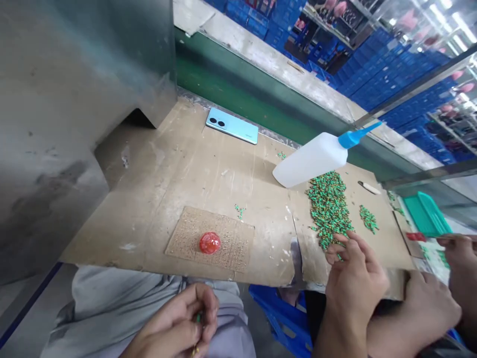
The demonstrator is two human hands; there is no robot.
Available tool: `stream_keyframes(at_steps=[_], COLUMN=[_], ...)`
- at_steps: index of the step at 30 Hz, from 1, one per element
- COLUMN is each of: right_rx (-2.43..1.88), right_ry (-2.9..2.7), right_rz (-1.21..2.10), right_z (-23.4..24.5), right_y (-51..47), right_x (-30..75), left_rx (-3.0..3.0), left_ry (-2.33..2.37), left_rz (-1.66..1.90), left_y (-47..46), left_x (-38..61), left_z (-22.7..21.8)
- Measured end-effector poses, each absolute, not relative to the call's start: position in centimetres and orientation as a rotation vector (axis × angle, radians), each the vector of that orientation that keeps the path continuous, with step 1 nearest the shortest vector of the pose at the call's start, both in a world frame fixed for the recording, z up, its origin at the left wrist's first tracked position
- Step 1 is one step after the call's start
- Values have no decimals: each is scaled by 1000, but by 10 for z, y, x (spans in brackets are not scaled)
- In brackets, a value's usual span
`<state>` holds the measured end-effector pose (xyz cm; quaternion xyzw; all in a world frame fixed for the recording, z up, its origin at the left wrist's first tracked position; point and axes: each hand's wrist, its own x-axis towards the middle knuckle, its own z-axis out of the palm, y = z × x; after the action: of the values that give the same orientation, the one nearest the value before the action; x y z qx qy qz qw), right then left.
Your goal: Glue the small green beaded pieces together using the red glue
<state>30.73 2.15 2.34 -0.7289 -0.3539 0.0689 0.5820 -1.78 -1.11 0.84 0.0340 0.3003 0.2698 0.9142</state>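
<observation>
My left hand (179, 320) is low over my lap, its fingers pinched together on a small green piece (198, 316). My right hand (352, 278) reaches onto the cardboard-covered table (156, 199). Its fingertips pinch at the near edge of a pile of small green pieces (328, 206), and one green piece shows between thumb and forefinger. A red dome-shaped part (209, 242) sits on a perforated cardboard pad (231, 248) between my two hands.
A white squeeze bottle with a blue nozzle (316, 156) lies tilted behind the pile. A light blue phone (231, 126) lies at the table's far edge. A smaller green heap (368, 219) and a teal tray (425, 214) sit to the right. Another person's hands (428, 306) rest at the right edge.
</observation>
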Motion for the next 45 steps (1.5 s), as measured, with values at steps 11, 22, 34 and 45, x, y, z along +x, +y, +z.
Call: stream_keyframes(at_steps=[11, 22, 34, 45], right_rx=[-1655, -1553, -1499, -1254], right_ry=[-1759, -2060, -1699, -1091], right_rz=[418, 570, 728, 1341], right_z=[20, 14, 24, 36], right_y=[45, 111, 74, 0], right_x=[253, 228, 227, 184], left_rx=[-45, 56, 198, 666], left_ry=[729, 740, 644, 795], left_rz=[700, 714, 690, 661], left_y=[-8, -13, -15, -4], left_x=[-24, -29, -14, -2], left_z=[28, 25, 11, 39])
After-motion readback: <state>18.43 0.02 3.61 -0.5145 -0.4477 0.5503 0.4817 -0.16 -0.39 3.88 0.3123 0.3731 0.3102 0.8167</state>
